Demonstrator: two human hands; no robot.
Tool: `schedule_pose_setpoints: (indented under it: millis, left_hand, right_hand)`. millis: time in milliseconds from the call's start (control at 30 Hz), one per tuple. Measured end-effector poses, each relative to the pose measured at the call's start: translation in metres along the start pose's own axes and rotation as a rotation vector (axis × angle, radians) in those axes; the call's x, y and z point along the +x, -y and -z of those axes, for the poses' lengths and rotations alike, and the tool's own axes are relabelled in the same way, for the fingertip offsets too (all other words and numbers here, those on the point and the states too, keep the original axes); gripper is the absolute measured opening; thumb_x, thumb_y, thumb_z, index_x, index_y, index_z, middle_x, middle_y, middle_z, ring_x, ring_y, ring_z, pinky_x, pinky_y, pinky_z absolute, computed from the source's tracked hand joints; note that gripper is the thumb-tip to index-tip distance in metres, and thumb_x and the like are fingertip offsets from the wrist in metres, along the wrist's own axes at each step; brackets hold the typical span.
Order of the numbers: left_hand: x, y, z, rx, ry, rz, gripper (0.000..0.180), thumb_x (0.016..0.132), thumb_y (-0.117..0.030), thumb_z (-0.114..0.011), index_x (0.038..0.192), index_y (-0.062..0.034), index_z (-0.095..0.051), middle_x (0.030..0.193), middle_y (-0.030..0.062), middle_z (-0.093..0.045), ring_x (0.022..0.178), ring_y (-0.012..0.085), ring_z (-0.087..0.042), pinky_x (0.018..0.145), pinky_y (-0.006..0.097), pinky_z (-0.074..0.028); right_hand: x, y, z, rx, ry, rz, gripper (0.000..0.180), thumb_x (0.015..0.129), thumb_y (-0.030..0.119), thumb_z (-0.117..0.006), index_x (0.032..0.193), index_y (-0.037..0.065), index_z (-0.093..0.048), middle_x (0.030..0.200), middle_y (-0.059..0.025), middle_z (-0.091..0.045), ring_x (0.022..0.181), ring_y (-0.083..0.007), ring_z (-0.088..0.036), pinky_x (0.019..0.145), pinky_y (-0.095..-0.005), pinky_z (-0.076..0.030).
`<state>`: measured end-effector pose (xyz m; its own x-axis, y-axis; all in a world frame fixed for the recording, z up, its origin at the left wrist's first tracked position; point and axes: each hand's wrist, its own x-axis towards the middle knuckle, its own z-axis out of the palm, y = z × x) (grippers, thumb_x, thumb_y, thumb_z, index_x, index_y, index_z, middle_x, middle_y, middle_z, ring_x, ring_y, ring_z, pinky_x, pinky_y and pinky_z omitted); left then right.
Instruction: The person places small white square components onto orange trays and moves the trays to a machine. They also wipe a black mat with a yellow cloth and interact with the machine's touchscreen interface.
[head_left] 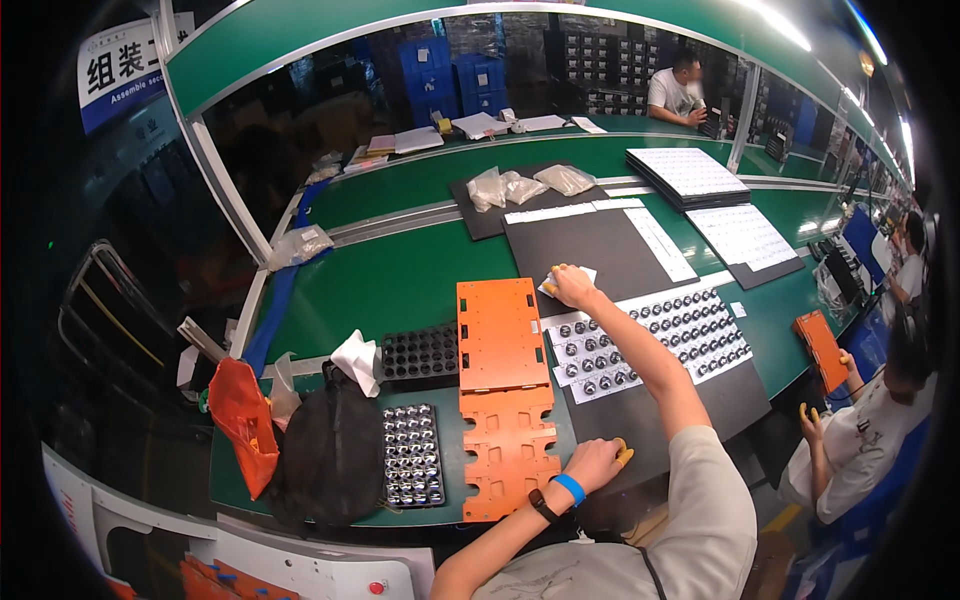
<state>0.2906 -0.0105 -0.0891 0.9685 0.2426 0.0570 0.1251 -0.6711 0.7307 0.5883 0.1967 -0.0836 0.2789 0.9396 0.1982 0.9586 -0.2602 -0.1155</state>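
Along the green bench [375,265], a dark board [715,408] right of the orange panels [500,345]; on it, white sheets bearing dark round parts [712,325]. Left hand [597,461] at the board's near left, fingers loosely curled, contents uncertain. Right hand [573,288] just beyond the sheets, fingers closed over a white piece [590,274].

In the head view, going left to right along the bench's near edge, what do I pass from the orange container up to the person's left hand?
Orange container, black bag, tray of shiny round parts, notched orange plate, left hand.
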Motion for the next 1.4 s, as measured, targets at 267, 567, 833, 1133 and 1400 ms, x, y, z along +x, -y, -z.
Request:
schedule_pose_setpoints:
  millis: [267, 567, 833, 1133, 1400]
  left_hand:
    - [0.001, 0.008, -0.010, -0.014, -0.053, -0.039, 0.025, 0.089, -0.027, -0.062, 0.086, -0.0033, -0.068, 0.075, 0.0222, -0.066, 0.074, 0.0411, -0.064, 0.066, 0.050, -0.052]
    - [0.000, 0.008, -0.006, -0.034, -0.065, -0.025, 0.026, 0.089, -0.026, -0.064, 0.082, -0.0009, -0.067, 0.072, 0.0206, -0.066, 0.069, 0.0409, -0.063, 0.065, 0.049, -0.051]
    - [0.000, 0.006, -0.006, -0.039, -0.038, -0.023, 0.023, 0.088, -0.023, -0.063, 0.083, -0.0014, -0.067, 0.071, 0.0208, -0.065, 0.069, 0.0407, -0.063, 0.064, 0.049, -0.051]
    - [0.000, 0.003, 0.001, -0.034, -0.029, -0.002, 0.021, 0.088, -0.021, -0.061, 0.084, -0.0014, -0.066, 0.071, 0.0208, -0.065, 0.071, 0.0404, -0.064, 0.064, 0.049, -0.050]
    - [0.001, 0.007, -0.006, -0.029, -0.037, -0.038, 0.024, 0.089, -0.024, -0.061, 0.084, -0.0014, -0.065, 0.072, 0.0204, -0.065, 0.072, 0.0406, -0.064, 0.065, 0.049, -0.050]
  right_hand:
    - [-0.004, -0.014, -0.012, 0.090, 0.071, -0.032, 0.062, 0.087, 0.041, -0.065, 0.126, -0.005, -0.052, 0.129, -0.0295, -0.045, 0.116, -0.0484, -0.049, 0.099, -0.0488, -0.045]
    - [0.001, 0.007, -0.007, -0.085, -0.029, 0.064, 0.046, 0.086, 0.025, -0.060, 0.119, -0.005, -0.051, 0.106, -0.0252, -0.058, 0.092, -0.0435, -0.063, 0.081, -0.0488, -0.054]
    - [0.012, -0.001, -0.022, -0.209, -0.089, 0.065, 0.028, 0.086, 0.006, -0.056, 0.112, -0.001, -0.050, 0.099, -0.0199, -0.060, 0.090, -0.0354, -0.067, 0.076, -0.0427, -0.056]
    - [0.018, 0.001, -0.018, -0.171, -0.072, 0.060, 0.035, 0.078, 0.003, -0.063, 0.110, -0.003, -0.050, 0.099, -0.0246, -0.058, 0.087, -0.0412, -0.064, 0.077, -0.0458, -0.055]
    - [0.021, -0.024, -0.005, 0.256, -0.227, -0.310, 0.030, 0.080, -0.001, -0.053, 0.110, 0.000, -0.055, 0.105, -0.0256, -0.064, 0.096, -0.0413, -0.064, 0.084, -0.0484, -0.053]
